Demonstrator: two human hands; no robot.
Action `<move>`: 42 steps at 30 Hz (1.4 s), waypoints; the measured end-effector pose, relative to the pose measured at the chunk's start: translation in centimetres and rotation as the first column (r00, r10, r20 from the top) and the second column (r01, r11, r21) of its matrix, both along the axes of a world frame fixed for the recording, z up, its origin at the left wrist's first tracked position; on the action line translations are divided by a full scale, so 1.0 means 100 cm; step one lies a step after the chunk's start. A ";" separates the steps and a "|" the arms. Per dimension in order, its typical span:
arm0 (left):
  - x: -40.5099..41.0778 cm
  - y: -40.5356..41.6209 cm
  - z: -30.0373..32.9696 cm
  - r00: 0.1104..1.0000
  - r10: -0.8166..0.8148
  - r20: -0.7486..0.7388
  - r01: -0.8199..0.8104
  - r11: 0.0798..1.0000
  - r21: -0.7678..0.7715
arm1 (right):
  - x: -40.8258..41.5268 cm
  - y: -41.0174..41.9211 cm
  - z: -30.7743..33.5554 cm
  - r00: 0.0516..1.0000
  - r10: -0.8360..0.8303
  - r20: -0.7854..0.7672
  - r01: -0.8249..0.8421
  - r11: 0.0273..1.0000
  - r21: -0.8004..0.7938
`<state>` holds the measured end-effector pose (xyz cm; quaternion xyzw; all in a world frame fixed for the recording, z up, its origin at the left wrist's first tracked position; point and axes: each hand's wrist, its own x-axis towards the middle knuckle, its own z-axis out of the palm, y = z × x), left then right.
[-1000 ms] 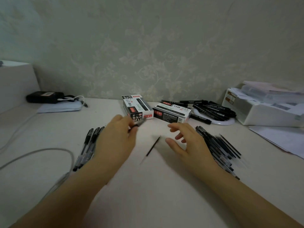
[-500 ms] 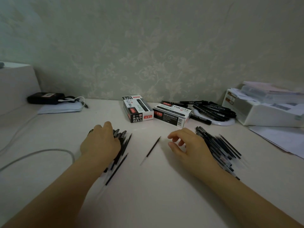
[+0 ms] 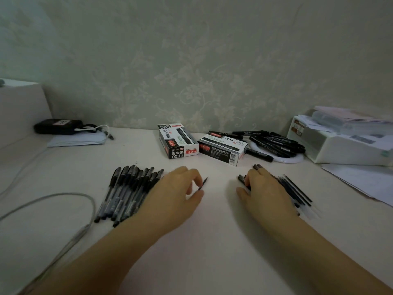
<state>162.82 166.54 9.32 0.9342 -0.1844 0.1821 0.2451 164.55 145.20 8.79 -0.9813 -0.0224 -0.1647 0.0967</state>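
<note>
A thin black pen refill (image 3: 204, 182) lies on the white table (image 3: 212, 241) at the centre. My left hand (image 3: 174, 194) has its thumb and fingers curled round the refill's lower part, and only the far tip shows. To its left lies a row of several assembled black gel pens (image 3: 127, 192). My right hand (image 3: 265, 192) lies on a pile of pen parts and refills (image 3: 297, 190), fingers bent over the dark pen ends. Whether it grips one is hidden.
Two black-and-white pen boxes (image 3: 178, 141) (image 3: 223, 149) stand at the back centre, beside a white plate (image 3: 285, 159) heaped with black markers. A white box (image 3: 340, 145) with papers sits far right. A grey cable (image 3: 63, 209) loops at the left, near a black device (image 3: 57, 126).
My left hand left the row of pens and moved right to the refill. My right hand shifted right onto the pile of pen parts.
</note>
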 end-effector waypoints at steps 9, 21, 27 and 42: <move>-0.006 -0.011 -0.004 0.974 -0.177 -0.140 0.181 0.983 0.022 | -0.001 0.002 0.001 0.996 -0.057 -0.064 0.055 0.998 -0.033; 0.002 0.006 -0.007 0.989 0.142 -0.035 -0.135 0.980 0.149 | 0.001 0.015 0.001 0.984 0.178 -0.015 -0.157 0.903 0.400; 0.003 0.000 -0.007 0.989 0.142 -0.041 -0.145 0.988 -0.060 | 0.003 0.020 0.002 0.956 0.287 -0.058 -0.095 0.490 0.866; 0.002 -0.010 -0.007 0.993 -0.085 -0.084 0.084 0.996 -0.014 | -0.006 0.032 -0.002 0.873 0.481 -0.072 -0.112 0.343 0.933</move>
